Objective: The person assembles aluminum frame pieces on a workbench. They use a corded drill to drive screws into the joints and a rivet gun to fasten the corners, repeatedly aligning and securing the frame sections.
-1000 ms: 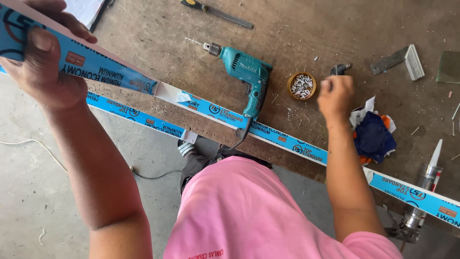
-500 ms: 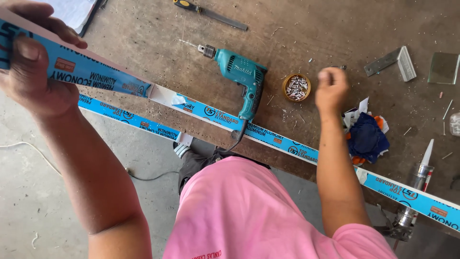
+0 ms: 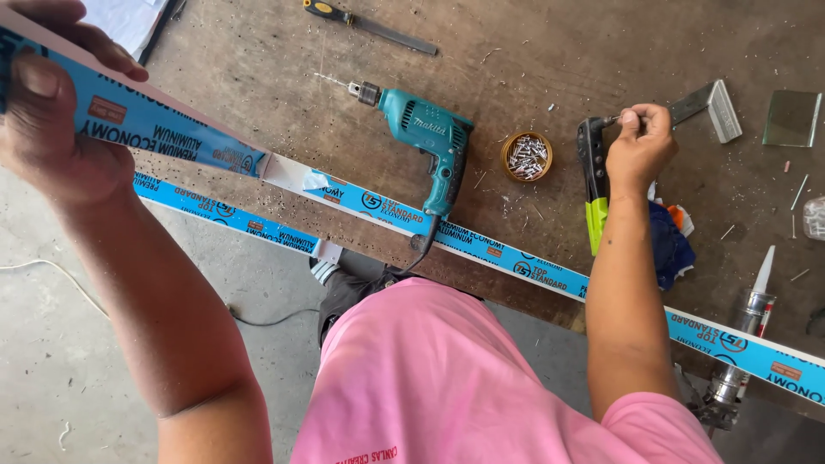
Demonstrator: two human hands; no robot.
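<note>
My left hand grips the raised near end of a long aluminium strip wrapped in blue-and-white film, which runs across the front of the workbench to the right. My right hand pinches a small rivet between its fingertips at the head of a black rivet tool with a green handle lying on the bench. A small round tin of rivets sits just left of that tool. A teal electric drill lies left of the tin.
A second blue-wrapped strip lies lower at the bench edge. A yellow-handled file lies at the back, a metal bracket and glass piece at right, a blue rag, and a sealant gun.
My right hand moved from the rivet tin to the right, to the head of the rivet tool, with a rivet in its fingers. The left hand kept hold of the strip.
</note>
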